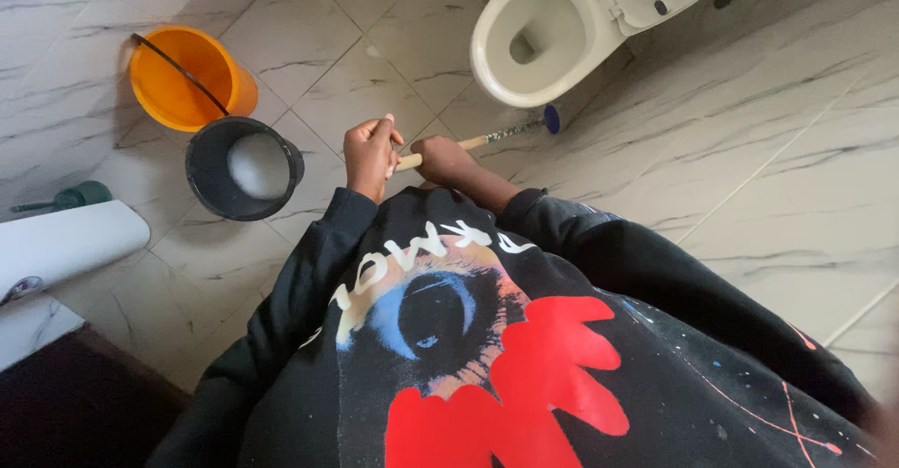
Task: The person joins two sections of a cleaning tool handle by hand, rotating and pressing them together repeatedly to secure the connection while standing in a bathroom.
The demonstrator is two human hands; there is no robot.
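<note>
While I look down from the head camera, both of my hands close on one long wooden-handled brush [478,140], whose pale stick runs from the hands out toward 2 o'clock. My left hand [370,154], at centre frame, wraps the near end of the stick with the fingers curled shut around it and the thumb uppermost. My right hand [442,161], just beside it at 3 o'clock, grips the stick a little further along, fingers likewise closed on the wood. The far part of the stick looks speckled green, and it ends in a small dark blue head [552,118] that rests on the floor touching, or just beside, the foot of the white ceramic toilet bowl [496,56] at 1 o'clock; I cannot tell which. The toilet seat is raised and the bowl stands open. At 9 o'clock from my hands sits a black round plastic bucket [201,163] holding pale, foamy liquid, and touching it at 11 o'clock is an orange plastic bucket [178,79] with a thin dark wire handle. Both buckets stand on the white marble-veined tile floor [730,168]. My black printed sweatshirt [487,356] fills the lower frame.
</note>
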